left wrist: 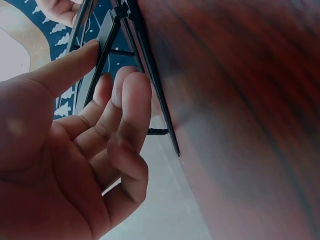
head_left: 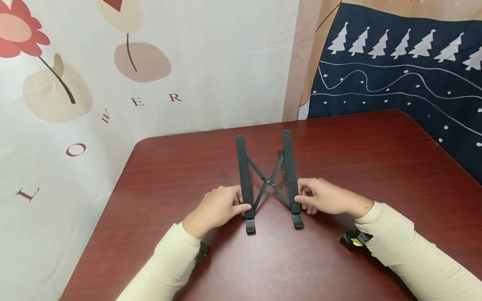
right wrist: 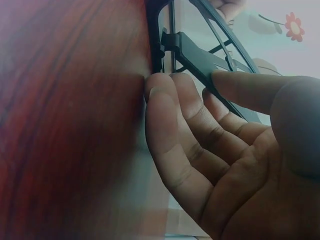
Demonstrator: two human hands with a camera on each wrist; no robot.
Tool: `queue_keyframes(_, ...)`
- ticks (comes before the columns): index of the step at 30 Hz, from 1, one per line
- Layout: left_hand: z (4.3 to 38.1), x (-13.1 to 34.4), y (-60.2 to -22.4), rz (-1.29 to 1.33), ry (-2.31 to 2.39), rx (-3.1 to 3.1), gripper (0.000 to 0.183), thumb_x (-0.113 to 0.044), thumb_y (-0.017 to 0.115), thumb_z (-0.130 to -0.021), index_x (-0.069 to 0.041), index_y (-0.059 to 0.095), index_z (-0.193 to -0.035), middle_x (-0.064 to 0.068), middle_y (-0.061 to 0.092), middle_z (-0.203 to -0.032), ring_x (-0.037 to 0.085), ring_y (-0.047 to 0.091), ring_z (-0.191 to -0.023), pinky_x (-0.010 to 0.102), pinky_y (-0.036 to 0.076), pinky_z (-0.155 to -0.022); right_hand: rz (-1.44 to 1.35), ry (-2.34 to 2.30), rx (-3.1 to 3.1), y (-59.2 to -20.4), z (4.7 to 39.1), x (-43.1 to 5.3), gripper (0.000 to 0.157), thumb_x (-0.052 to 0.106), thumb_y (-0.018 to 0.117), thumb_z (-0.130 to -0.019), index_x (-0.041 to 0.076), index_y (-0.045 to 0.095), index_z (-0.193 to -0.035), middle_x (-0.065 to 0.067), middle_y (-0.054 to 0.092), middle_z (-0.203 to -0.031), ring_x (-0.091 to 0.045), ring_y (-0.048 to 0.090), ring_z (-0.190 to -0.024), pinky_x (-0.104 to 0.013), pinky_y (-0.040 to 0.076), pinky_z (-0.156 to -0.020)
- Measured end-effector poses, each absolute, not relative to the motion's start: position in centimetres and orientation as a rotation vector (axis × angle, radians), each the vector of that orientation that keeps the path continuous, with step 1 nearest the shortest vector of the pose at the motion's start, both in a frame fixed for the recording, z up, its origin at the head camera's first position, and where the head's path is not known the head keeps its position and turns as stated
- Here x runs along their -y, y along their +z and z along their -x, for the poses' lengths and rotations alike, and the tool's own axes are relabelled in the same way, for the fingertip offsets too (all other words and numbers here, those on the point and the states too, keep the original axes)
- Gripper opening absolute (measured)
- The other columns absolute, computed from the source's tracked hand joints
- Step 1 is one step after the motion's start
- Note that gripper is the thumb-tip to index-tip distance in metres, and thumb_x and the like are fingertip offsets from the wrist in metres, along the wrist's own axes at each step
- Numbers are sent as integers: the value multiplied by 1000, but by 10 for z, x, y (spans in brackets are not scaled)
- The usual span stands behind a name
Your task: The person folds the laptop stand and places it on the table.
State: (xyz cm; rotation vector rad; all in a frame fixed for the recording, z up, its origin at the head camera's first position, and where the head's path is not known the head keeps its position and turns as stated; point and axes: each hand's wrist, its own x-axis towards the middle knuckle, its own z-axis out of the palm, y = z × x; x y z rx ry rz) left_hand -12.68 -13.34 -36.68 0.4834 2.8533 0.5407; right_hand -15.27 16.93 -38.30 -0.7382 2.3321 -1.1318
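A black folding laptop stand [head_left: 245,179] stands opened out on the table, its two long bars joined by crossed struts. Small hooked lips sit at the near ends of the bars. My left hand [head_left: 216,209] pinches the left bar close to its lip, thumb on top. On the other side my right hand [head_left: 327,196] pinches the right bar, thumb on its upper face. In the left wrist view the thumb and index finger of the left hand [left wrist: 75,130] meet the bar. The right wrist view has the right hand [right wrist: 215,140] at the other bar [right wrist: 197,62].
The stand rests on a dark red wooden table [head_left: 180,163]. Behind it hangs a pale cloth [head_left: 226,62] with printed flowers and letters. A dark blue cloth [head_left: 376,83] with white trees hangs at the right. Black wrist devices [head_left: 355,239] sit below both sleeves.
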Motion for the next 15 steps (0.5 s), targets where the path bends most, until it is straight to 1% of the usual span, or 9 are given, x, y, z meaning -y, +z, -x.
queue_keyframes(8, 125, 134, -367, -489, 511, -2877, 32, -45, 76, -86, -22, 57, -74, -8, 53, -59, 11, 50, -54, 30, 39, -54, 749, -1020, -2396, -380, 152, -173, 21, 18, 63, -99, 8, 56, -82, -4, 63, -69, -17, 64, -56, -29, 54, -55)
queue_keyframes(13, 126, 133, -365, -488, 491, -2898, 32, -44, 76, -86, -22, 58, -73, -8, 54, -59, 11, 50, -55, 30, 39, -55, 772, -985, -2415, -378, 154, -173, 27, 21, 62, -100, 9, 57, -76, -2, 60, -65, -15, 61, -55, -27, 50, -53)
queue_keyframes(15, 126, 133, -364, -493, 482, -2894, 33, -44, 76, -86, -23, 57, -71, -8, 53, -58, 11, 50, -55, 30, 39, -55, 782, -984, -2400, -379, 154, -173, 30, 22, 61, -101, 9, 56, -74, -1, 60, -64, -14, 61, -55, -27, 51, -53)
